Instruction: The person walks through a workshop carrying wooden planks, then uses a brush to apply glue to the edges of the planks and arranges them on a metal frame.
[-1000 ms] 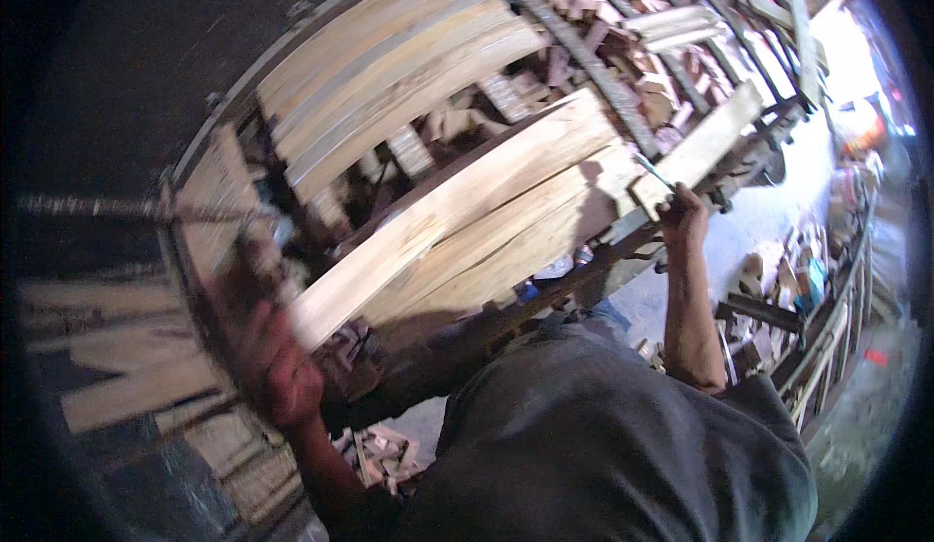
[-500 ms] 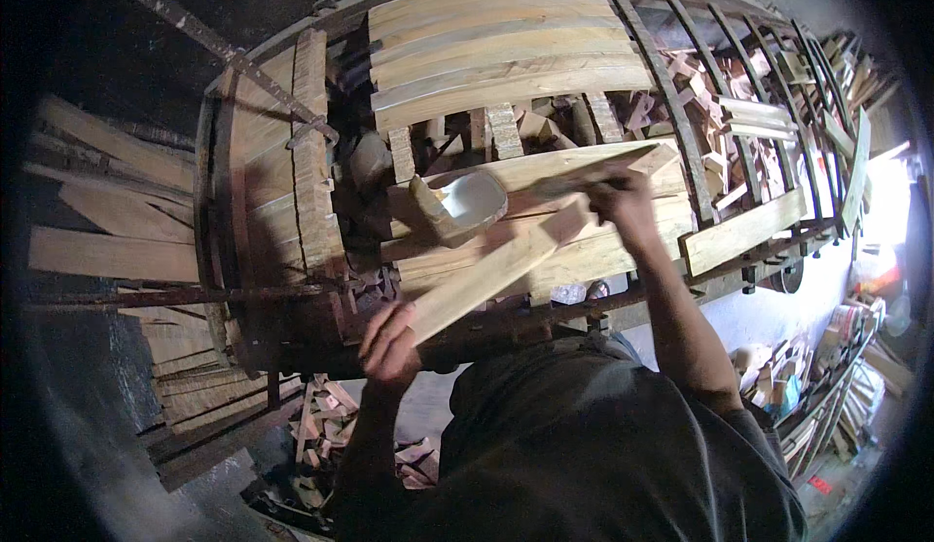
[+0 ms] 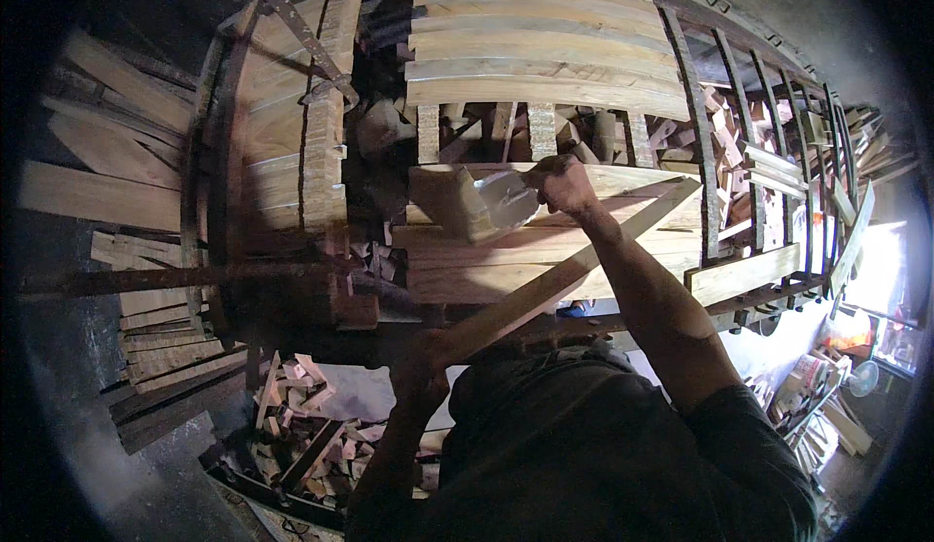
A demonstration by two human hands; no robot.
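My left hand is closed round the near end of a long wooden board, held tilted up to the right above the bench. Its far part passes under my right forearm. My right hand is closed at the right rim of a cut-open tub with a whitish inside. What its fingers grip is hidden. Beneath the tub lie several pale boards side by side, partly in shadow.
A panel of boards lies at the back of the metal frame. Dark bars cross at the right above wood offcuts. Stacked planks stand at the left. More offcuts fill the space below.
My right hand has moved left from the boards to the tub. The board in my left hand has shifted right and now reaches past my right forearm. The whole view has shifted slightly.
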